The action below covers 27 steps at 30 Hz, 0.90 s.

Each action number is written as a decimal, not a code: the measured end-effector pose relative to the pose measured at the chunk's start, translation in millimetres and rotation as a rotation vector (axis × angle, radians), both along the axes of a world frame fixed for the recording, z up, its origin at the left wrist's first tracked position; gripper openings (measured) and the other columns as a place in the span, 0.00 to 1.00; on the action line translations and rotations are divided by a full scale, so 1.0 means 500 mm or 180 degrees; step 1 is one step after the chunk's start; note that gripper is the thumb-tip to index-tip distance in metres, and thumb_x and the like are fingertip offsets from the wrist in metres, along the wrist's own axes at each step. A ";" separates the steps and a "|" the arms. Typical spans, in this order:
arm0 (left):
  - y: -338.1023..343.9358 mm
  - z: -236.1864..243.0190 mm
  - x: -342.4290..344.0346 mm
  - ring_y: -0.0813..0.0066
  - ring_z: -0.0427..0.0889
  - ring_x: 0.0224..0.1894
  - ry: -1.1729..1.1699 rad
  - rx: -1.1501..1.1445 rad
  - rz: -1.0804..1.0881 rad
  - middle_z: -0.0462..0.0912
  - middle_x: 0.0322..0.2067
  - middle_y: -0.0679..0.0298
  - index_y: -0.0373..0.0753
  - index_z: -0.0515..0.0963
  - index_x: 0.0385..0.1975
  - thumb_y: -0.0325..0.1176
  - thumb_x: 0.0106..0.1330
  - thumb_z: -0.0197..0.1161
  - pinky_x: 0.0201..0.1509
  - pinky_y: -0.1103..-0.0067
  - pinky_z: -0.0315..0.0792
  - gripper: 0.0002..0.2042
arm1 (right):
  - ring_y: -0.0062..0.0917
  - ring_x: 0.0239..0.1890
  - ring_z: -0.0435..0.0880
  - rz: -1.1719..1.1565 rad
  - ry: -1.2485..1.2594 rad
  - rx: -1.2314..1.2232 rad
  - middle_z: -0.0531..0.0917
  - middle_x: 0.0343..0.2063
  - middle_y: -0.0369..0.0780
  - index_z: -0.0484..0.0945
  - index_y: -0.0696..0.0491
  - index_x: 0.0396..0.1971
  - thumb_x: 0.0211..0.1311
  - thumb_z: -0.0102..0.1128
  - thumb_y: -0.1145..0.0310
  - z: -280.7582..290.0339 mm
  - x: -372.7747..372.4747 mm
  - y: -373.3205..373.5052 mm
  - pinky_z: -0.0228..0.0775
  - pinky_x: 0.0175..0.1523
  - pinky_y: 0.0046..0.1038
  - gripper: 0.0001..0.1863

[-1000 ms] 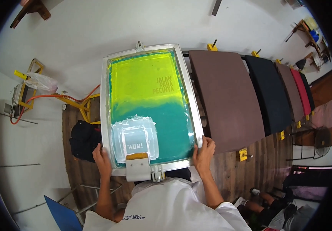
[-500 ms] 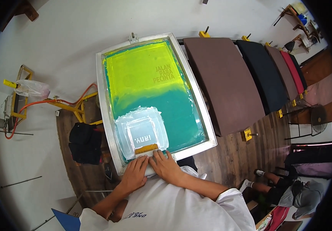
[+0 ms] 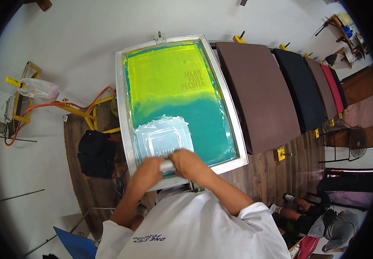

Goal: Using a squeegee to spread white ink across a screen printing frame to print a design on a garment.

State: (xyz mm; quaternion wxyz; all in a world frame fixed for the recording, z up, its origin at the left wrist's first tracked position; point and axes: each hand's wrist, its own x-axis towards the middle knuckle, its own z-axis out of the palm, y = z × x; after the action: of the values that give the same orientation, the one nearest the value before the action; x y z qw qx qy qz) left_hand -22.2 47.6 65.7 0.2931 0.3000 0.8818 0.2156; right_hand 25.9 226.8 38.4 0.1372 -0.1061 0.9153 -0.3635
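Well, left hand (image 3: 148, 171): clenched round the squeegee (image 3: 166, 166), blurred.
Right hand (image 3: 187, 163): gripping it too.
Screen frame (image 3: 122, 86): near edge partly hidden.

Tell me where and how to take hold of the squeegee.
Take the squeegee by its pale upper bar, probably best from the wearer's side with both hands spread along it: the bar lies crosswise at the near end of the framed screen, and the left hand and right hand grip it there. Its lower edge is hard to make out.
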 end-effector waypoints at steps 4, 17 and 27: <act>-0.018 -0.017 -0.092 0.47 0.84 0.42 0.0766 0.0812 0.0215 0.84 0.36 0.45 0.34 0.82 0.41 0.17 0.48 0.61 0.48 0.66 0.77 0.17 | 0.47 0.40 0.85 -0.0120 0.0298 0.0245 0.84 0.34 0.52 0.84 0.58 0.31 0.43 0.68 0.77 -0.012 -0.122 -0.013 0.79 0.44 0.43 0.11; -0.069 -0.027 0.042 0.48 0.84 0.46 0.0057 0.0294 0.0681 0.83 0.40 0.44 0.34 0.81 0.48 0.14 0.46 0.59 0.51 0.69 0.76 0.24 | 0.47 0.43 0.80 -0.0070 0.0106 0.0031 0.82 0.37 0.51 0.81 0.60 0.37 0.42 0.65 0.81 -0.044 0.020 -0.071 0.78 0.48 0.43 0.17; 0.045 -0.034 -0.061 0.48 0.84 0.47 0.0567 0.1173 0.0672 0.84 0.42 0.46 0.31 0.80 0.45 0.12 0.47 0.56 0.55 0.68 0.75 0.22 | 0.45 0.39 0.83 -0.0512 0.0503 0.0269 0.83 0.34 0.48 0.82 0.57 0.33 0.48 0.62 0.79 -0.014 -0.080 0.030 0.79 0.42 0.43 0.09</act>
State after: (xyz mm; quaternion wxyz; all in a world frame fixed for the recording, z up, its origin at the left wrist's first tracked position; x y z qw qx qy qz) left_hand -52.5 70.2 48.7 0.1302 0.2724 0.8764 0.3752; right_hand -14.3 241.6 31.3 0.0393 -0.0547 0.9433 -0.3249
